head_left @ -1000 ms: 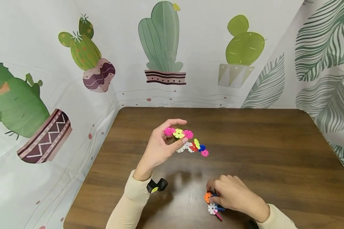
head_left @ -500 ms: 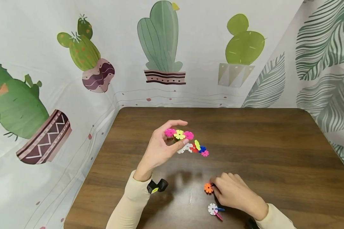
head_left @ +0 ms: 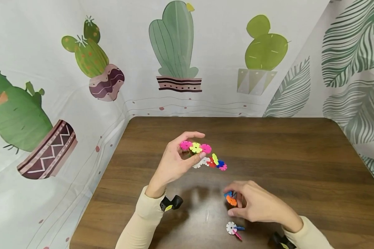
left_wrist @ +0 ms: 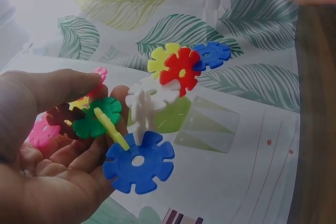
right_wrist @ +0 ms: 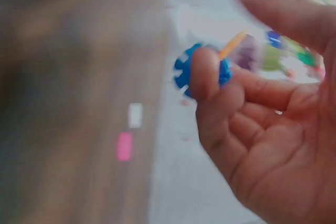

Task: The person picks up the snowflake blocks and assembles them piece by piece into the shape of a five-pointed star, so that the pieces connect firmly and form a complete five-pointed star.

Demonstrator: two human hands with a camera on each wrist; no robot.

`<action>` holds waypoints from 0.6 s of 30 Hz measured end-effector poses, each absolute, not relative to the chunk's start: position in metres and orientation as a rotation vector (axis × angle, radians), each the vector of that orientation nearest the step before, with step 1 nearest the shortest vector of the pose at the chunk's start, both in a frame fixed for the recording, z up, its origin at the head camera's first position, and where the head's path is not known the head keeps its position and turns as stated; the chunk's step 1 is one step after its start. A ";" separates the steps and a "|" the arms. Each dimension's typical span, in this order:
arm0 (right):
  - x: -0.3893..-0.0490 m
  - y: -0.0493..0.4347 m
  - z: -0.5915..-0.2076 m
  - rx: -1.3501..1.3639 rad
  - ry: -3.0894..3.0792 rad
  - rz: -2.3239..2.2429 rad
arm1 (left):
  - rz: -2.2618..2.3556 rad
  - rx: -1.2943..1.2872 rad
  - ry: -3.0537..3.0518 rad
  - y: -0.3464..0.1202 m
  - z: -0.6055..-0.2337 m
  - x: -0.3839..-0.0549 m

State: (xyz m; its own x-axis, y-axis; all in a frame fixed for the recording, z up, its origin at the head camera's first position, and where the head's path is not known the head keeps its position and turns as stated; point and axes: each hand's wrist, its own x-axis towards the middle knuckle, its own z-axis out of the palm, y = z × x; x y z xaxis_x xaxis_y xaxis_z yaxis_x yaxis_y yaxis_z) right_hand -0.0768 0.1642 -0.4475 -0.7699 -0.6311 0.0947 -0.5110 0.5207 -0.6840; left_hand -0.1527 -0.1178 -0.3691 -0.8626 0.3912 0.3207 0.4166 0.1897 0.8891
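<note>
My left hand (head_left: 171, 160) holds a built chain of interlocking plastic flower discs above the table, gripped between thumb and fingers. Pink and yellow discs (head_left: 195, 147) face up at the hand; white, red, yellow, blue and pink ones trail rightward. The left wrist view shows a green disc (left_wrist: 84, 127) by the fingers and a large blue disc (left_wrist: 122, 164) hanging lowest. Lower right, my right hand (head_left: 257, 204) holds a blue disc (right_wrist: 181, 73) joined to an orange disc (head_left: 232, 201) between two fingers, the thumb standing apart. Below lies a small joined piece with a white disc (head_left: 229, 231).
Blue and pink discs (head_left: 238, 235) stand edge-on from the white disc's right side. The brown wooden table (head_left: 283, 148) reaches back to a white cloth (head_left: 218, 100) printed with cacti and leaves. A black camera (head_left: 171, 203) sits on the left wrist.
My right hand has lifted the blue and orange discs up and away from the white-disc piece, turning over with its thumb spreading. The left hand and its chain have barely shifted.
</note>
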 end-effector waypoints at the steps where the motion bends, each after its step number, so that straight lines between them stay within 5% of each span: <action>1: -0.078 0.166 -0.440 -1.005 2.581 -1.127 | -1.804 -0.821 -2.407 -0.117 -0.369 -0.153; 18: -0.078 0.170 -0.378 -0.876 2.567 -1.774 | -1.835 -0.882 -2.449 -0.111 -0.369 -0.145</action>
